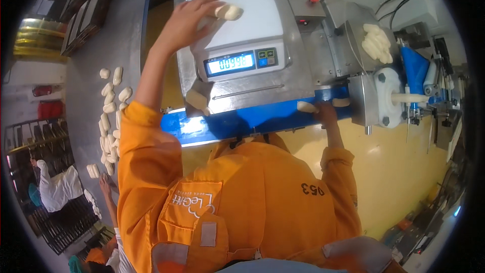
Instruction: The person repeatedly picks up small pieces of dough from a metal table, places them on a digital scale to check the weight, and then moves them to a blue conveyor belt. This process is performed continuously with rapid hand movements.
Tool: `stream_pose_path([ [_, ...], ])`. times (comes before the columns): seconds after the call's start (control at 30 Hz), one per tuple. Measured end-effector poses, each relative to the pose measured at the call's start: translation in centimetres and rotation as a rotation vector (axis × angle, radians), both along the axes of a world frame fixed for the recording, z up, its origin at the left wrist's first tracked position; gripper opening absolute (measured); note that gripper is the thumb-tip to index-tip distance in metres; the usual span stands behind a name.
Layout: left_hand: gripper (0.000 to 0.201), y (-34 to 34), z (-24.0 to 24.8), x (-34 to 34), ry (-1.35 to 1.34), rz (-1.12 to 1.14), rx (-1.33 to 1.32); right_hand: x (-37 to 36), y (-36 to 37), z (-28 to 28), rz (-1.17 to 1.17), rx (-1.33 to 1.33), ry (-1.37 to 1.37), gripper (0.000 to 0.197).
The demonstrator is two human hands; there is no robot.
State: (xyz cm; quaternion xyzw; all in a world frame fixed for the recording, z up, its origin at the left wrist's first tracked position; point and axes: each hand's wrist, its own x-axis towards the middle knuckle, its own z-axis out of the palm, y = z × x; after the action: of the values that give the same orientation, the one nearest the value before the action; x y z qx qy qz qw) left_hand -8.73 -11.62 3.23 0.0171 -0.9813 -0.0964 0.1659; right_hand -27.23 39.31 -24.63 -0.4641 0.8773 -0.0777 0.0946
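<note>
My left hand [194, 17] is over the white plate of a digital scale [250, 15], its fingers closed round one end of a pale dough piece [230, 12]. Below the plate, the scale's display [230, 63] is lit. My right hand [327, 114] is at the blue conveyor belt [257, 121], its fingertips gripping the right end of another dough piece [306, 106]. Just right of that hand, one more dough piece [341, 102] lies on the belt. Shadow partly hides the right fingers.
Right of the scale stands a metal dough machine [364, 98] with a dough roll [410, 98] at its white nozzle and dough lumps [376, 44] on top. Many dough pieces [108, 121] lie on the left steel table [86, 121], near a co-worker's hand [105, 184].
</note>
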Motion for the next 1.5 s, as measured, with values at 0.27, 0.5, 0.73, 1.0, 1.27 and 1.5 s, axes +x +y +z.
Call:
stream_pose_path([
  [0.27, 0.043, 0.9, 2.0, -2.3, -0.235, 0.13, 0.08, 1.4, -5.6, 21.2, -0.022, -0.246, 0.08, 0.032],
  [0.5, 0.049, 1.5, -1.2, 18.2, 0.37, 0.925, 0.966, 1.5, -17.7, 33.9, 0.205, -0.724, 0.258, 0.041],
  [0.73, 0.06, -3.2, 0.0, 48.0, -0.569, 1.392, -0.078, 1.4, -17.4, 28.5, 0.093, -0.766, 0.134, 0.052],
  [1.0, 0.075, -2.1, 1.1, 35.2, -0.236, 0.958, -0.234, -3.7, -0.3, 5.7, -0.54, 0.179, -0.033, 0.044],
  [1.27, 0.065, 5.2, 5.8, 2.6, -0.04, 0.137, -0.168, -6.8, 2.4, -3.1, -0.246, 0.351, 0.215, 0.049],
  [1.5, 0.054, 4.2, 4.2, -4.5, -0.242, -0.006, -0.362, -3.9, 3.2, -2.4, -0.068, 0.151, 0.23, 0.033],
])
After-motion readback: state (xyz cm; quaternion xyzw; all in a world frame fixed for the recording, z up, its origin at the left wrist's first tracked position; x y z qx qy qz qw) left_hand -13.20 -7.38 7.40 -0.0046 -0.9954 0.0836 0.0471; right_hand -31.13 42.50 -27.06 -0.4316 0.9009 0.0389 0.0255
